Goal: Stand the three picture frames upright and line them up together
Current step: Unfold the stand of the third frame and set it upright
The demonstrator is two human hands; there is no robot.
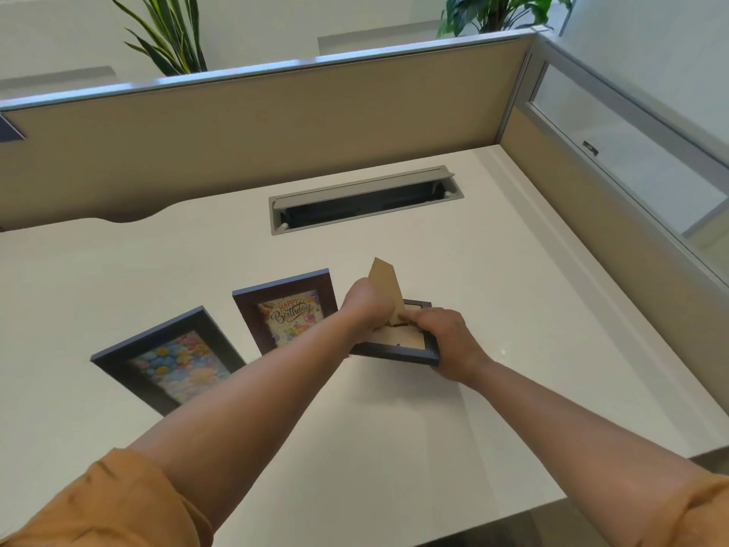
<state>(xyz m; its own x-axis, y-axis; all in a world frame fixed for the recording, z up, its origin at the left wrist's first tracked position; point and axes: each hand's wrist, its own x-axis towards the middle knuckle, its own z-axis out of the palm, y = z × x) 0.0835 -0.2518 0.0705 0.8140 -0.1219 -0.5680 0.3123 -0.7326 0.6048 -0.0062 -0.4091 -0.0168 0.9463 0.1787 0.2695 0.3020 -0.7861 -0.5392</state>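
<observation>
The third picture frame [398,341] lies face down on the white counter [513,294], its brown backing board up and its cardboard easel stand [386,284] lifted to a steep angle. The left hand [369,309] pinches that stand from its left side, the grip closed on the cardboard. The right hand [445,343] wraps the frame's near right corner, grip pressed together on the dark moulding, thumb lying across the backing board. Just left of this frame lies the birthday-card frame [286,311], face up and flat (its lower right corner is hidden behind the left forearm). Further left of it, and nearer the counter's front edge, the flower-picture frame [169,359] also lies flat, face up, turned askew. Beyond the held frame, well apart, a grey cable hatch [365,199] sits open in the counter, with the beige partition [276,124] behind it
</observation>
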